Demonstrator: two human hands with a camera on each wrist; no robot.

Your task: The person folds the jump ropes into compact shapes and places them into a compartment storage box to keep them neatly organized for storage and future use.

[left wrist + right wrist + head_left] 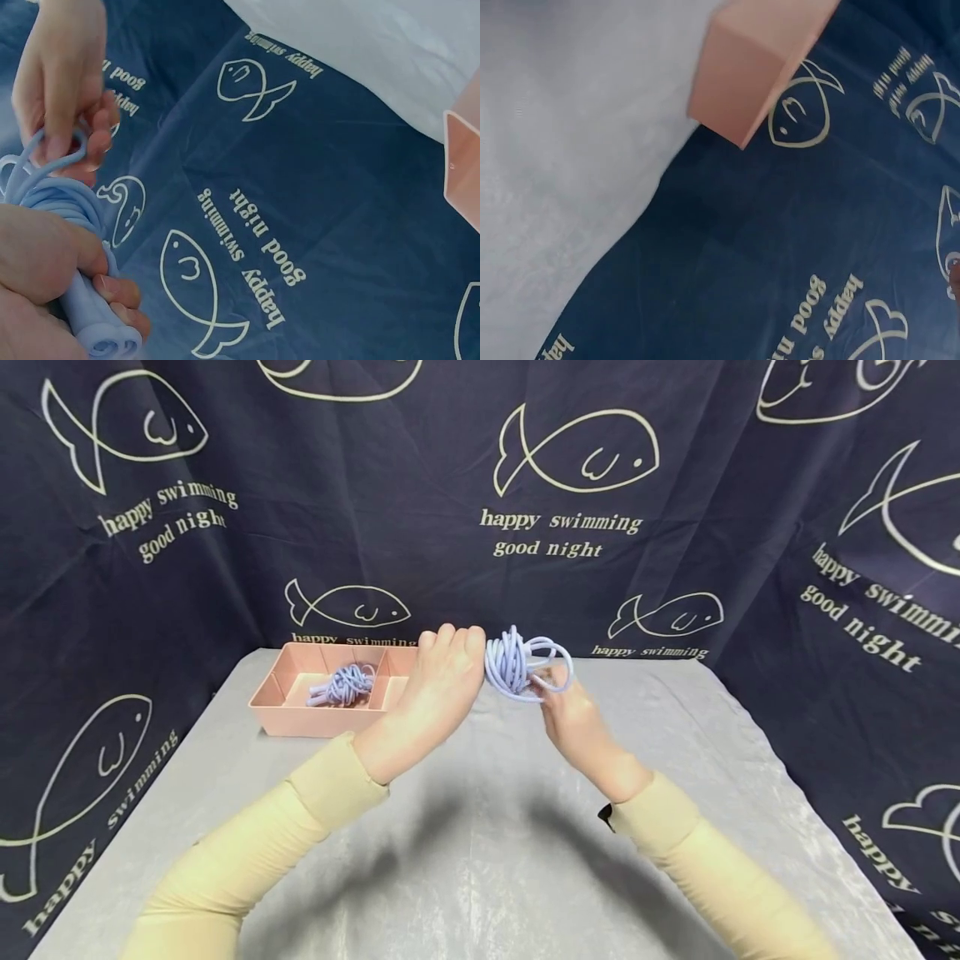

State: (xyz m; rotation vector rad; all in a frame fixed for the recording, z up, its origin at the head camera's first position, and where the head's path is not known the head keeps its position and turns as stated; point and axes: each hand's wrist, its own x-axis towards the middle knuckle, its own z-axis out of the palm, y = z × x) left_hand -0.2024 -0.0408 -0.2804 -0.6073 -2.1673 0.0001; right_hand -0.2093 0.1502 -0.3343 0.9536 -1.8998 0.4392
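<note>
A light blue jump rope (510, 664), wound into a bundle, is held up above the table between both hands. My left hand (448, 681) grips its paired handles (88, 309), whose round ends stick out below the fingers in the left wrist view. At the other end of the bundle, my right hand (579, 722) pinches a loose loop of cord (71, 156) between thumb and fingers. The right wrist view shows almost nothing of the hand or the rope.
Behind the left forearm stands a pink divided box (315, 722) on the grey-covered table (480, 877). A second bundled jump rope (349, 685) lies in its left compartment. Dark blue fish-print cloth (420, 510) hangs around the back and sides.
</note>
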